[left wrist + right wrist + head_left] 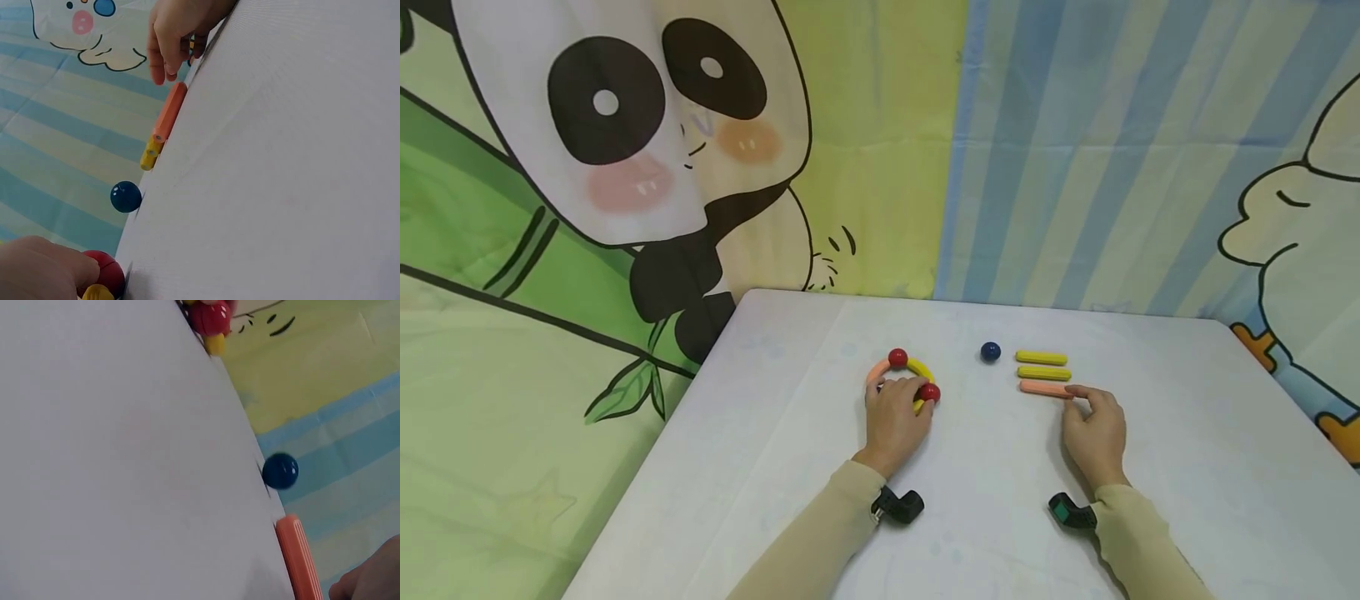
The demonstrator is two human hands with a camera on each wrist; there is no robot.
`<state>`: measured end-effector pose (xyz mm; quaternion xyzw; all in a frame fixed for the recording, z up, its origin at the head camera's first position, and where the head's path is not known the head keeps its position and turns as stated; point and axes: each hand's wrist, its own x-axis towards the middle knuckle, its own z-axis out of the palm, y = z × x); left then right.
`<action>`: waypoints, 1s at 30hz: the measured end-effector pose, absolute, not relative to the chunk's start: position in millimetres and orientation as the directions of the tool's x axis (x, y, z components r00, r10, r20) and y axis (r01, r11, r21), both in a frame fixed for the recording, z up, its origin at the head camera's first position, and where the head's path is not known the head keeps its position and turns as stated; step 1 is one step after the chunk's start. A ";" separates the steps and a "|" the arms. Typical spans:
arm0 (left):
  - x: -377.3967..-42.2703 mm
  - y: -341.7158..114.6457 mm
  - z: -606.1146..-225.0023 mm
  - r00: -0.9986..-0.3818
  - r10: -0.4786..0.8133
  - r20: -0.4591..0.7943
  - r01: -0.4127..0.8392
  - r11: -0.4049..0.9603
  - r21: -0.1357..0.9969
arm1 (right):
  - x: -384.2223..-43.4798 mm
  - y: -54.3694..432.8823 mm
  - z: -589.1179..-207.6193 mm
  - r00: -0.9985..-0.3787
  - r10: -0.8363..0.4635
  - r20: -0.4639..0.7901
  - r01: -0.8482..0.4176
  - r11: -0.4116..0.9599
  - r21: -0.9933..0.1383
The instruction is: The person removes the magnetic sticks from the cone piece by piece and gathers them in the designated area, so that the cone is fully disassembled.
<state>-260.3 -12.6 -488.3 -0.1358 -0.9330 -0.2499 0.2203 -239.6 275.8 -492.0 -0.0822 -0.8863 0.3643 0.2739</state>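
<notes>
From my remote seat the biggest thing is the white tabletop (pixel 1000 517), backed by the cartoon cloth (pixel 625 167) hung behind its far edge. On it, toward the far edge and left of centre, my left hand (pixel 893 423) curls over a ring of curved pieces (pixel 917 367) joined by two red balls (pixel 897 358), gripping its near side. My right hand (pixel 1096 433) lies right of centre, fingers relaxed and open, forefinger tip touching the right end of the orange stick (pixel 1045 387). Beyond that stick lie two yellow sticks (pixel 1042 366), all parallel to the far edge, with the blue ball (pixel 990 352) just left of them (apart from everything). I'd judge the stick is best taken by pinching its near end while the left hand steadies the ring.
</notes>
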 end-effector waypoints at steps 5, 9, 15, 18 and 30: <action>-259.7 -11.9 -486.8 -0.869 0.172 0.464 0.382 0.830 0.408 | -227.4 243.2 -489.1 -0.846 0.231 0.481 -0.185 0.719 -0.670; -258.9 -10.7 -488.9 -0.837 0.288 0.466 0.485 0.783 0.388 | -218.6 210.0 -487.9 -0.861 0.077 0.503 -0.295 0.731 -0.616; -260.1 -8.6 -489.0 -0.719 0.422 0.552 0.676 0.609 0.416 | -211.0 165.2 -485.1 -0.852 -0.082 0.516 -0.401 0.736 -0.546; -262.2 -6.6 -487.6 -0.681 0.423 0.598 0.719 0.541 0.436 | -210.3 157.8 -484.3 -0.833 -0.111 0.543 -0.423 0.761 -0.493; -258.1 -6.5 -492.9 -0.781 0.440 0.443 0.619 0.639 0.456 | -207.8 164.0 -491.5 -0.881 -0.078 0.466 -0.342 0.787 -0.514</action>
